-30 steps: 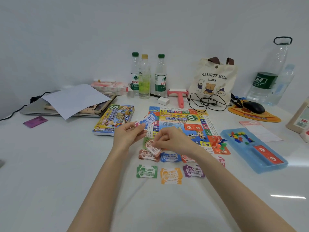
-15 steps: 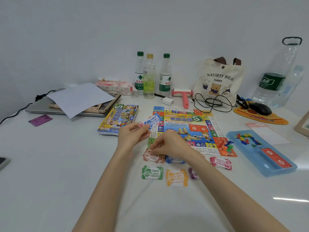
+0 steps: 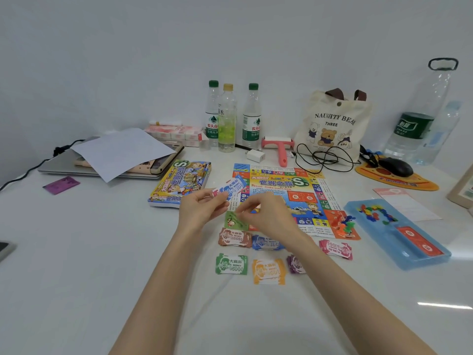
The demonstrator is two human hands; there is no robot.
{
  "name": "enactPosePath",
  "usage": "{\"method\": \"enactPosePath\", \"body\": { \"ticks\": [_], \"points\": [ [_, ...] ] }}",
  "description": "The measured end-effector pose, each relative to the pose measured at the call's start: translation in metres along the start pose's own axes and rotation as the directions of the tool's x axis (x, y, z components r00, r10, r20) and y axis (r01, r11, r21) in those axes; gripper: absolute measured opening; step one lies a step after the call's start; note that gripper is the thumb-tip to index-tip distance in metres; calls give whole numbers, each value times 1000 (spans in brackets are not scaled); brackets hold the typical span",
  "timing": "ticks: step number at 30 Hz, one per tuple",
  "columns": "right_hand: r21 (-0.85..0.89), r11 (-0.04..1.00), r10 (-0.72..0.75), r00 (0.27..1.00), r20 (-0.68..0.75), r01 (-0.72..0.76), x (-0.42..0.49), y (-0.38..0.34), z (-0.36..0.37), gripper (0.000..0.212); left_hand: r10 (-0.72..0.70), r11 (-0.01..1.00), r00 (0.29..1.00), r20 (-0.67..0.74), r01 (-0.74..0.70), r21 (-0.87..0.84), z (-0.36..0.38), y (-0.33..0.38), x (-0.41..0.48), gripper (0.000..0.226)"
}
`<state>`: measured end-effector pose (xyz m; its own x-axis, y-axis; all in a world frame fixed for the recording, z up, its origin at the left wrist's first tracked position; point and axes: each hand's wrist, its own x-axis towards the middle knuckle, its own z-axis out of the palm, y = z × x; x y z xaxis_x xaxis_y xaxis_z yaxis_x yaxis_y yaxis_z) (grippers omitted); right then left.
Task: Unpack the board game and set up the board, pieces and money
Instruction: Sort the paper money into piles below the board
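Six money piles (image 3: 231,264) lie sorted below the unfolded board (image 3: 304,190); left hand (image 3: 202,210) pinches unsorted notes (image 3: 230,188) — right hand (image 3: 268,213) pinched, contents unclear — tray pieces (image 3: 375,213) remain.

Board (image 3: 286,198) lies unfolded; money piles (image 3: 231,263) sorted just beside it.

Bare table (image 3: 102,265) left of money piles (image 3: 231,263); bottles (image 3: 227,119) behind.

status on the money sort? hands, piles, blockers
Left hand pinching a few bills; right hand over the board, contents unclear. Six money piles laid out before the board. Nothing blocking.
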<state>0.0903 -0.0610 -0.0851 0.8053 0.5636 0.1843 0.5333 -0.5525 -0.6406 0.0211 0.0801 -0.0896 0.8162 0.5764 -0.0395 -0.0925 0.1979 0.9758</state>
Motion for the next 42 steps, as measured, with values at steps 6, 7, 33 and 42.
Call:
{"method": "enactPosePath", "body": {
  "ticks": [6, 7, 33, 42],
  "points": [
    [228, 971, 1, 955, -298, 71, -9, 3, -21, 15, -72, 995, 991, 116, 63, 79, 7, 2, -3, 13],
    [220, 972, -13, 957, -291, 80, -10, 3, -23, 16, -78, 993, 987, 138, 65, 96, 8, 2, -4, 13],
    [119, 949, 289, 957, 35, -291, -42, 35, -38, 8, -45, 991, 991, 123, 28, 131, 14, -3, -7, 11],
    [-34, 970, 241, 970, 18, -240, -45, 35, -23, 16, -51, 990, 990, 131, 32, 139, 17, -4, -9, 13]
  ]
}}
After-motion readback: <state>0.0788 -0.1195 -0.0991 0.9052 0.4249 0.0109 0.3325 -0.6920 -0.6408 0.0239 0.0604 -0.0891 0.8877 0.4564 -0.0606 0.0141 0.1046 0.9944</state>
